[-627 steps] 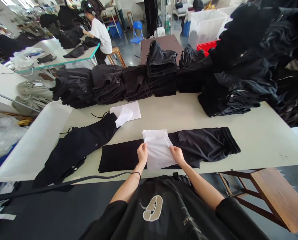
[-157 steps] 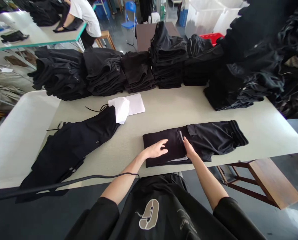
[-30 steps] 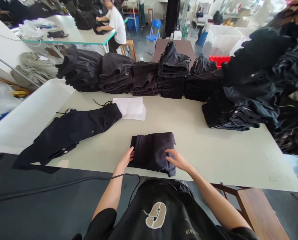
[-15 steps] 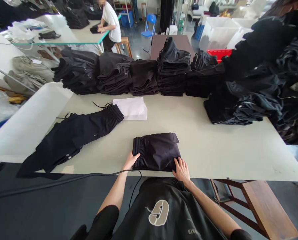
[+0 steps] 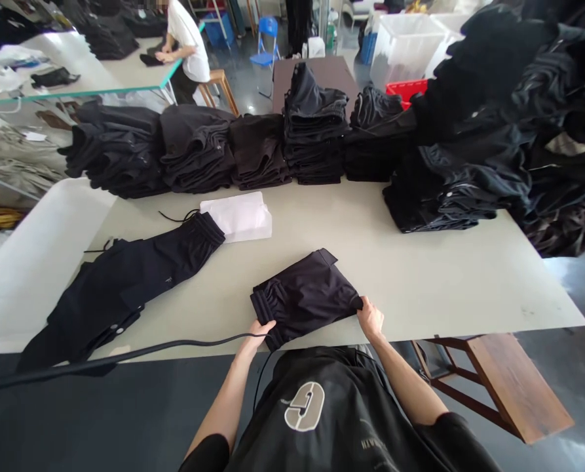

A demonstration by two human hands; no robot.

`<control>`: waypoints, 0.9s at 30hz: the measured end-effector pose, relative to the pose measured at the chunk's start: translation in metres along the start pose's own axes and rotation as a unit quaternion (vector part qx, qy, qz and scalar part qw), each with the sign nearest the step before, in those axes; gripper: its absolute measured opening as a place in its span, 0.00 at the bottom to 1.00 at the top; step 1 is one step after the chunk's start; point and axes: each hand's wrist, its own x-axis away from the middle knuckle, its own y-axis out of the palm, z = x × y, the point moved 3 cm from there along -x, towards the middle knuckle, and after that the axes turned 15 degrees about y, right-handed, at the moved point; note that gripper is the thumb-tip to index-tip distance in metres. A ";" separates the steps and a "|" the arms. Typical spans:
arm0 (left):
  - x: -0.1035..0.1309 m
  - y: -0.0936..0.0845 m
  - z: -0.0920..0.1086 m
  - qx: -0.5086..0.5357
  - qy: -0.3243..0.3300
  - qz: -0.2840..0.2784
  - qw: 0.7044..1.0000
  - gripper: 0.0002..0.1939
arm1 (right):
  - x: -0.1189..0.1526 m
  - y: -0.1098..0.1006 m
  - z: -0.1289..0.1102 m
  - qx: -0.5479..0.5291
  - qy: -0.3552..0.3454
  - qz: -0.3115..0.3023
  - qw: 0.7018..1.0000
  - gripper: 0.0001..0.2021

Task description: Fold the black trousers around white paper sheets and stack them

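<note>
Dark folded trousers (image 5: 309, 295) lie tilted on the pale table near its front edge, with the gathered waistband at the left end. My left hand (image 5: 259, 334) grips the waistband's lower corner, thumb on top. The right lower corner is pinched in my right hand (image 5: 371, 318). To the left, another dark pair of trousers (image 5: 139, 269) is spread out, its waistband touching a white sheet (image 5: 238, 216). A black cable (image 5: 164, 344) passes in front of the table edge and reaches my left hand.
Stacks of dark folded garments (image 5: 316, 137) line the table's far side, with a taller heap (image 5: 459, 177) at the right. A wooden stool (image 5: 518, 387) stands below right. A person (image 5: 187, 46) works at another table (image 5: 139, 69) back left.
The folded trousers have turned, right end raised away from the front edge. My right hand has gone from lying spread on the cloth to gripping its corner. The view has shifted rightward.
</note>
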 end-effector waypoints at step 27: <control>-0.185 0.118 0.196 -0.272 0.292 -0.023 0.916 0.28 | -0.007 -0.029 0.102 0.022 -0.049 0.044 0.998 0.20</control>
